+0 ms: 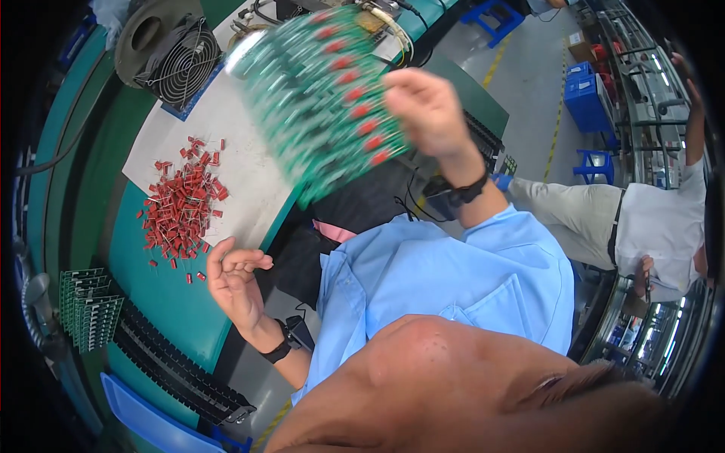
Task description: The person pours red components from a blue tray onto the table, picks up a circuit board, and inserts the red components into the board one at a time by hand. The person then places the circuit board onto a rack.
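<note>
A green circuit board panel [321, 113], blurred by motion, hangs tilted above the white sheet. My right hand [429, 109] grips its right edge between thumb and fingers. Rows of red parts run down that side of the panel. My left hand [236, 283] is lifted at the table's near edge, its fingers loosely bent and apart, with nothing visible in them. Just beyond it lies a heap of red capacitors [181, 208] with thin wire leads, partly on the white sheet [253, 166] and partly on the green tabletop [140, 291].
A fan with a wire guard [181, 68] stands at the far left. Green boards [91, 309] stand upright beside a black slotted rack [170, 370]. A blue tray [151, 419] is at the lower left. Another person [642, 226] stands at the right, near blue crates [589, 102].
</note>
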